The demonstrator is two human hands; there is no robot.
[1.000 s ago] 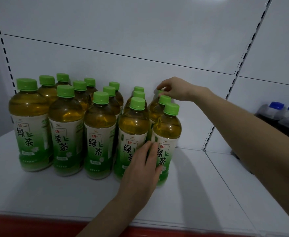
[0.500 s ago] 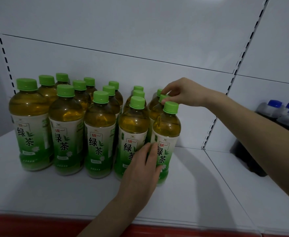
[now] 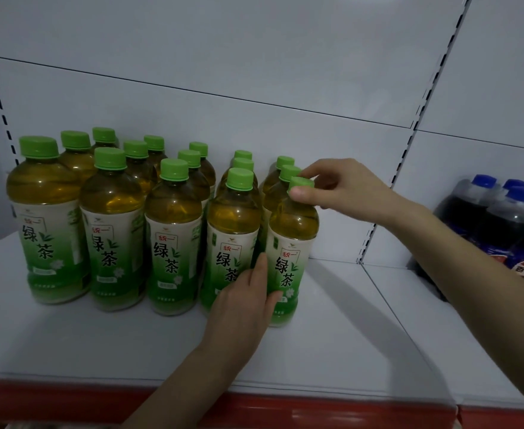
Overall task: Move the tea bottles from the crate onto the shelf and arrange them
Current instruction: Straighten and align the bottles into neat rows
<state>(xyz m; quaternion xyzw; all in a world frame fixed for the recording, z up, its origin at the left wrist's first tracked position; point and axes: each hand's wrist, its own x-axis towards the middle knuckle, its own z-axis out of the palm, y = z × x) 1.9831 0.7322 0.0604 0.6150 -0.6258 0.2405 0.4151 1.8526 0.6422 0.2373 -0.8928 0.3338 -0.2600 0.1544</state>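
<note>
So the right hand (image 3: 341, 187) is pinching the green cap (image 3: 301, 183) of the front-right clear plastic tea bottle (image 3: 293, 224) on the white metal shelf (image 3: 347, 335), with the left hand (image 3: 242, 305) flat-fingered against its label. Push too hard up top and it could tip, dominoing the packed bottles (image 3: 174, 209) beside it.

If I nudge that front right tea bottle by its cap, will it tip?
Probably tippy: the front right tea bottle is tall, narrow and nearly full. Likely heavy too. The left hand low on its side should steady it.
</note>
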